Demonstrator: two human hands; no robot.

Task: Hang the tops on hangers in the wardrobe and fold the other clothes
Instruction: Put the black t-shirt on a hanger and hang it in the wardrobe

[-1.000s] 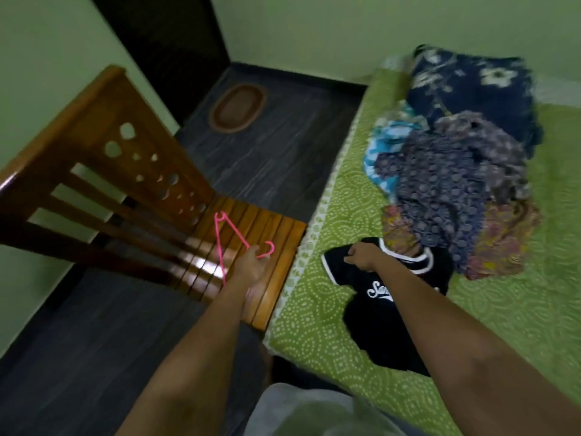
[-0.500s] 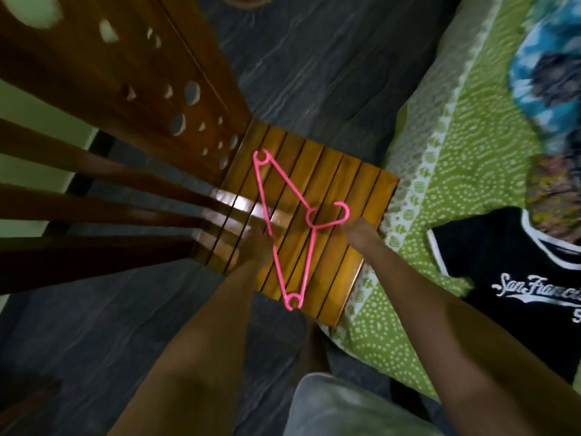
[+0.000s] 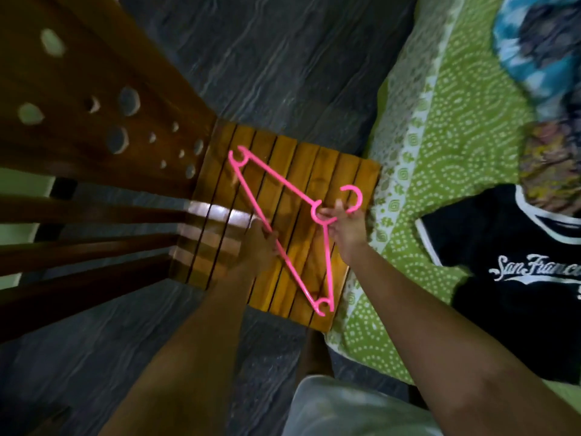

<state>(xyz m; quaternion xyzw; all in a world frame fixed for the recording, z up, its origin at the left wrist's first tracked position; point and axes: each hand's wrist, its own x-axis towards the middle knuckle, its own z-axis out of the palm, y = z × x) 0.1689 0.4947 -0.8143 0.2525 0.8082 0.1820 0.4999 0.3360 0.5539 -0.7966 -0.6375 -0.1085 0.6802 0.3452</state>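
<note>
Early: both hands, left hand (image 3: 262, 243) and right hand (image 3: 345, 226), grip pink hanger (image 3: 279, 180) (fingers curled); black top (image 3: 509, 240) unhung on bed (image 3: 440, 127).

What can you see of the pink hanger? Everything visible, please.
The pink hanger looks like thin moulded plastic: a triangular frame, an open hook at the top, a small ring at the neck and a notched curl at each shoulder end. It is empty and lies roughly flat over the slatted seat of the wooden chair, hook pointing toward the bed. The right hand pinches it at the neck; the left hand holds the long bottom bar. Whether it is lifted off the seat is unclear.
</note>
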